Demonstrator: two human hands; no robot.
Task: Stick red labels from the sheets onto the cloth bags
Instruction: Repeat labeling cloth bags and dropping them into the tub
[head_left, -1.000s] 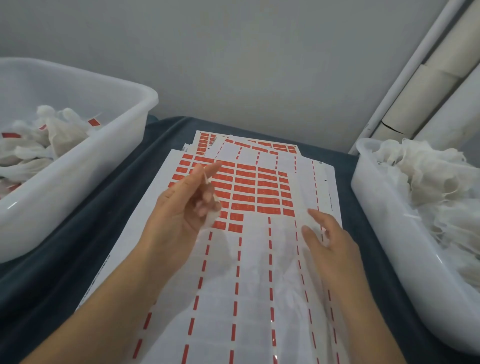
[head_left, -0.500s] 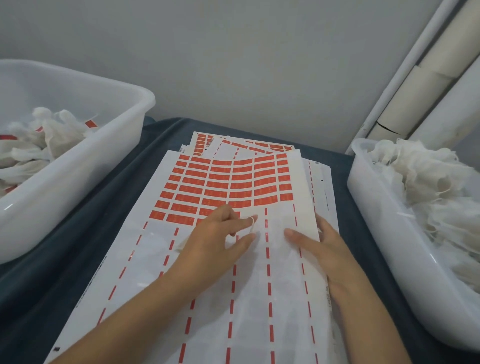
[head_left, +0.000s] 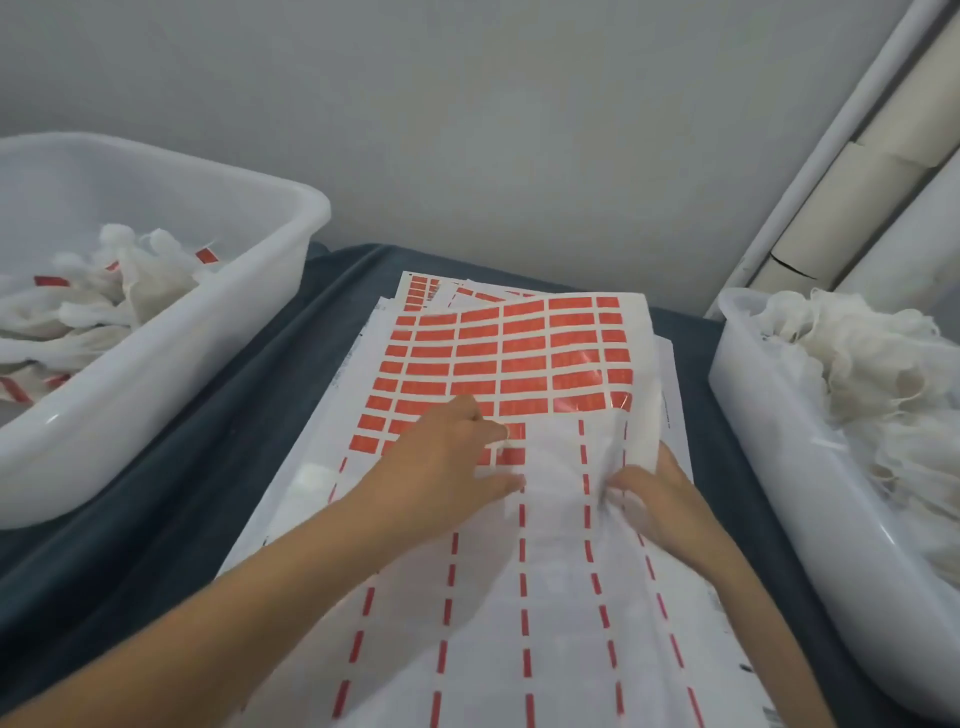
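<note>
**Peeling a label off the top sheet**

Step in hand, as I judge it: freeing one red label. Left hand (head_left: 447, 467) lies on the top label sheet (head_left: 519, 597), fingers curled, tips pinching at the lowest row of red labels (head_left: 524, 358). Right hand (head_left: 660, 499) grips the sheet's buckled right edge, lifting it.

Next move likely calls for a clean peel, then a bag from the right tub (head_left: 789, 530).

Sheet: glossy, thin backing, wrinkling; rectangular labels in a grid, red dashes where rows are spent. Cloth bags (head_left: 857, 374): limp, gauzy, white, heaped. Labelled bags (head_left: 104, 306) fill the left tub (head_left: 156, 405). Dark blue cloth (head_left: 208, 499) beneath.
</note>
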